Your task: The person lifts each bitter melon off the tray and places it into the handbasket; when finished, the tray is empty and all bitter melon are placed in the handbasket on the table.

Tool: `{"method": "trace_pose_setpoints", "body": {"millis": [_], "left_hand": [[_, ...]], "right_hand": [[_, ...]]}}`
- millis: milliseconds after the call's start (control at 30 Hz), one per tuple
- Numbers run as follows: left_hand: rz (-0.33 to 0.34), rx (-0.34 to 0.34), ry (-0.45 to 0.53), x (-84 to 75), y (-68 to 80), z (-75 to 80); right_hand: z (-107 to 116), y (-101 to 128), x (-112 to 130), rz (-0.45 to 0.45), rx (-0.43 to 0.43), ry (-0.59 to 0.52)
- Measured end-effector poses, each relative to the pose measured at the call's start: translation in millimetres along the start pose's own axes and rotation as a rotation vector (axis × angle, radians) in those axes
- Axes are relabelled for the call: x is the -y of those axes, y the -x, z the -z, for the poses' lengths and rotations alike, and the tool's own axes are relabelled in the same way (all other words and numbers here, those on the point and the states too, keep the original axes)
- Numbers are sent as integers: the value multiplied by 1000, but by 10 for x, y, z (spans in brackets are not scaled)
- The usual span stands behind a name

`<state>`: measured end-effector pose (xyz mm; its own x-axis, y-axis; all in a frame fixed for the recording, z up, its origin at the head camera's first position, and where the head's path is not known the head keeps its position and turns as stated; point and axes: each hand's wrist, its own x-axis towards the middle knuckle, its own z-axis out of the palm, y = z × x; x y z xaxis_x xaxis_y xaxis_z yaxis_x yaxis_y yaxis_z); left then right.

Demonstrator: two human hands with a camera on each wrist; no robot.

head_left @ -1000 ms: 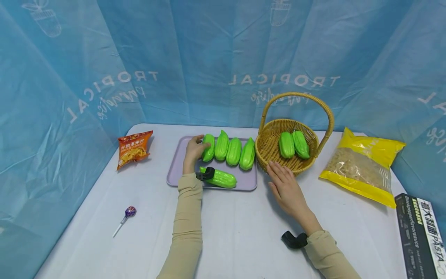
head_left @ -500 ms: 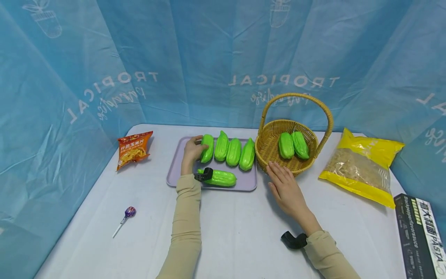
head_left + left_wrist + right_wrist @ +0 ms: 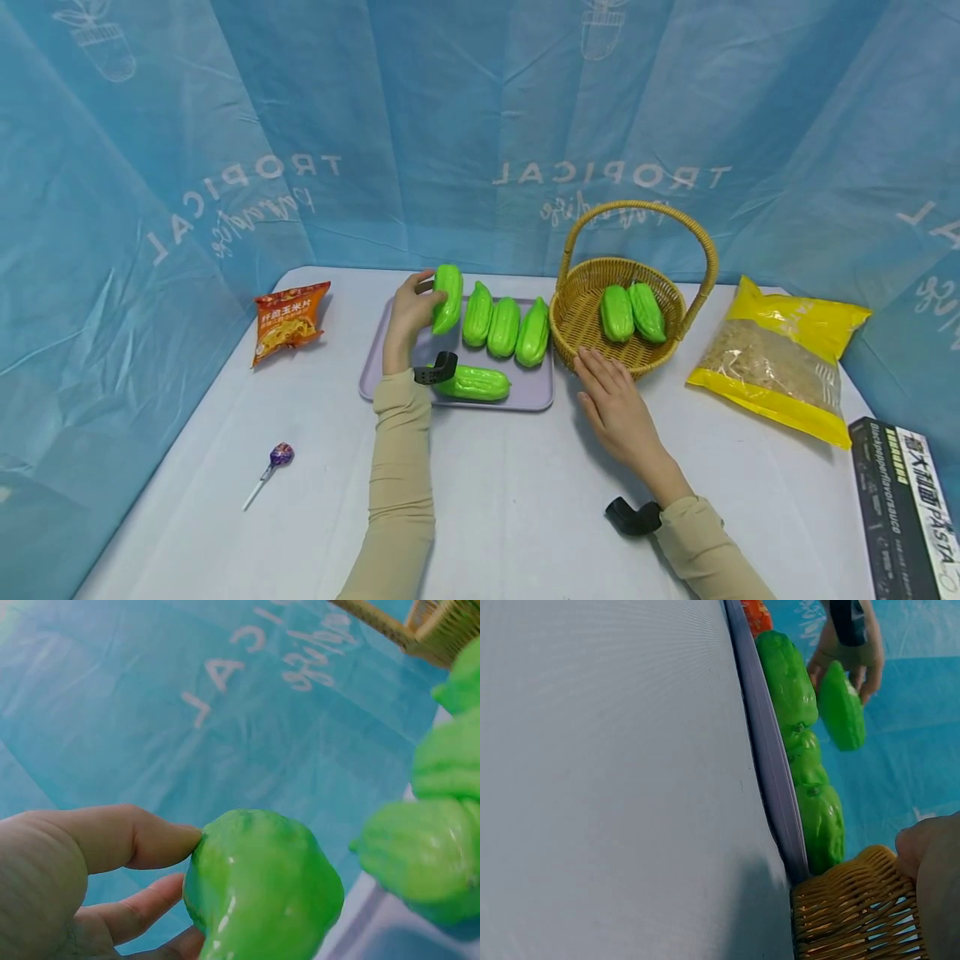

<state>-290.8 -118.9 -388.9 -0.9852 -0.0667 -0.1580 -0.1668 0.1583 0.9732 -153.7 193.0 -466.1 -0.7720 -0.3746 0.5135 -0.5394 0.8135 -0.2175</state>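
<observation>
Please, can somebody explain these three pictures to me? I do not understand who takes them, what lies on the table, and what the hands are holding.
A person wears three cameras: one on the head, one on each wrist. The left hand grips a green gourd, lifted above the tray, where four more gourds lie. The right hand rests flat on the table beside the basket, which holds two gourds. The wrist views show the same gourd and basket close up.

Open tabletop [image 3: 510,492] lies in front of the tray [image 3: 525,392]. The basket [image 3: 592,275] just beside the tray blocks its right side; its handle [image 3: 637,204] arches overhead.
</observation>
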Motion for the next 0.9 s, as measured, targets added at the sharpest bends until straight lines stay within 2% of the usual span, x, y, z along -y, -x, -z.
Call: {"method": "trace_pose_setpoints", "body": {"millis": [567, 900], "left_hand": [[-90, 140, 66, -376, 179, -315], [-157, 212, 86, -622, 253, -664]], "right_hand": [[-5, 3, -9, 12, -5, 7], [-16, 10, -17, 14, -17, -4]]}}
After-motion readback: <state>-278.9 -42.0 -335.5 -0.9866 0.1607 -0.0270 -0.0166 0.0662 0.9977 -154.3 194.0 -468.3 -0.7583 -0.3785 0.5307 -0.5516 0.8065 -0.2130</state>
